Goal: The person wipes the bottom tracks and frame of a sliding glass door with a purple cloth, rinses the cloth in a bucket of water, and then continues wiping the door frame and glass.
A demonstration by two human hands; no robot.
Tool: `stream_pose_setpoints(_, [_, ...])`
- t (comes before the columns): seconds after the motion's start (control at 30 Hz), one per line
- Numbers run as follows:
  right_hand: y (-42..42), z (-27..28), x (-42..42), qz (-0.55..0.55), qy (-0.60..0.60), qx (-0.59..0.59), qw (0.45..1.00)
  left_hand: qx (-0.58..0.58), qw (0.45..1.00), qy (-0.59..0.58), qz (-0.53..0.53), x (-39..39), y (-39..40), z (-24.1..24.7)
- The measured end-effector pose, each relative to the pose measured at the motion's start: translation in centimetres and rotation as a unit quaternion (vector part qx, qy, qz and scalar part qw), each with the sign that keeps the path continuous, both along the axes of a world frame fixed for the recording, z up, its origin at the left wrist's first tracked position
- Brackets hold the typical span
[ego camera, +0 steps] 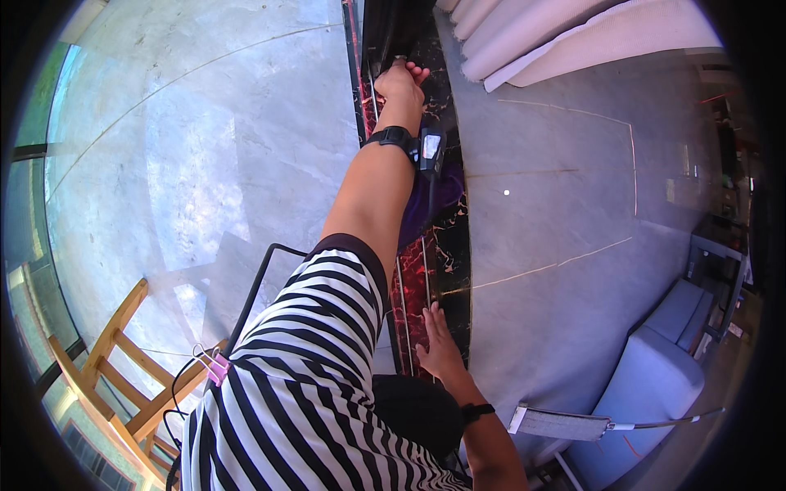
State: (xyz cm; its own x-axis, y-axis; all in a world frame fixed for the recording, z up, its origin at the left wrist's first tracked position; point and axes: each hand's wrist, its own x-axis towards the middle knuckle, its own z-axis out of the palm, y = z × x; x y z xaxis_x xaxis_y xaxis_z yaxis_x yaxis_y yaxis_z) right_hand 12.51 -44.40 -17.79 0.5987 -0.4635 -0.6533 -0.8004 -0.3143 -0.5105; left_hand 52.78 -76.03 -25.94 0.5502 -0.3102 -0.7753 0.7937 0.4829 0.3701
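Observation:
My left hand (402, 83) reaches far forward to the foot of a dark door frame (385, 30), its fingers curled. Whether it grips anything there is hidden. A black strap with a small device (431, 150) is on that wrist. Below the forearm, a purple cloth-like item (437, 199) lies partly covered on the threshold. Red and black marbled stone forms this threshold (451, 258), with thin metal door tracks (425, 270) running along it. My right hand (441, 347) rests nearer to me over the red strip and track, fingers extended, holding nothing.
Pale curtains (552, 43) hang at the upper right. A wooden chair (129, 368) stands at left. To the right are a blue-grey sofa (638, 393) and a flat mop (562, 423). A pink binder clip (217, 368) grips a black tube by my shoulder. Grey floor (245, 123) flanks the threshold.

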Motion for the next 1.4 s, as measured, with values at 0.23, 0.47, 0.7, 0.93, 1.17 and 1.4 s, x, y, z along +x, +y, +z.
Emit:
stream_pose_setpoints(0.23, [0.1,-0.3,-0.2,-0.002,-0.007,-0.006,1.000,0.049,0.995,-0.071,-0.044,-1.2,1.7,-0.1])
stream_pose_setpoints(0.47, [0.2,-0.1,-0.1,-0.004,-0.006,-0.012,1.000,0.032,0.993,-0.103,-0.040,-2.1,2.4,0.1])
stream_pose_setpoints(0.7, [0.2,-0.3,-0.2,-0.010,-0.006,-0.011,1.000,-0.041,0.998,-0.046,-0.027,-0.6,1.4,-1.1])
stream_pose_setpoints(0.93, [0.1,-0.1,-0.2,-0.002,0.006,-0.012,1.000,-0.108,0.994,0.004,-0.034,-0.2,0.7,-0.5])
stream_pose_setpoints(1.17, [-0.1,0.0,0.0,-0.001,0.006,-0.004,1.000,-0.136,0.990,0.030,0.015,0.4,0.0,-1.6])
stream_pose_setpoints(1.4, [0.1,0.1,0.1,-0.008,0.008,-0.013,1.000,-0.022,0.999,0.023,0.013,-0.1,-0.5,-0.5])
